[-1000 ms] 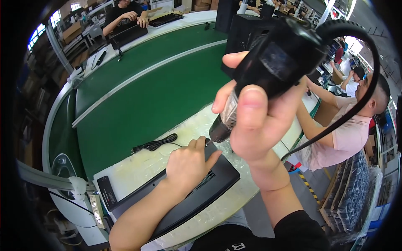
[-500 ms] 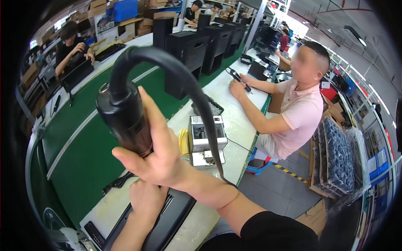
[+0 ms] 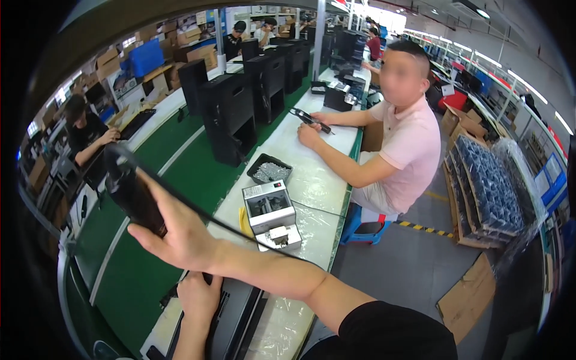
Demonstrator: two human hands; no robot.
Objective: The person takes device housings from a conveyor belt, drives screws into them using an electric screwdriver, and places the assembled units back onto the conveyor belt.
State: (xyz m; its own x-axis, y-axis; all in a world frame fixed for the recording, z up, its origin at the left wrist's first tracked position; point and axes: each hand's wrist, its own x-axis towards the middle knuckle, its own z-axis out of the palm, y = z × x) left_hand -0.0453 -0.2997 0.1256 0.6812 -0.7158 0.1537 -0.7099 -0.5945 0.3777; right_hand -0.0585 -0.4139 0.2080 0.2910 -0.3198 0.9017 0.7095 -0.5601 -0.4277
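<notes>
Driver (image 3: 129, 192), black and corded, was held up at the left of my view, over the green belt (image 3: 150, 240). Long axis ran from upper left to lower right; top end tipped up and left, lower end buried in the palm. I could not tell which end carried the bit. Its cable (image 3: 240, 234) left the upper end and trailed right across my forearm.

Right hand (image 3: 180, 237) was clenched around the driver's lower half, fingers wrapped, thumb lying along the near side. The right arm crossed my body from lower right to the left, elbow bent, black sleeve at the shoulder.

Left hand (image 3: 198, 297) sat lower, flat and palm-down on the black case (image 3: 231, 318) at the near edge of the bench (image 3: 312, 174). Fingers looked loosely spread, pressing rather than gripping; whether they curled over an edge, I could not tell.

Beyond the case on the bench stood a small grey box unit (image 3: 269, 206), then a black tray (image 3: 270, 170) of small metal parts. A person in a pink shirt (image 3: 411, 150) sat further along, holding another driver (image 3: 311, 120).
</notes>
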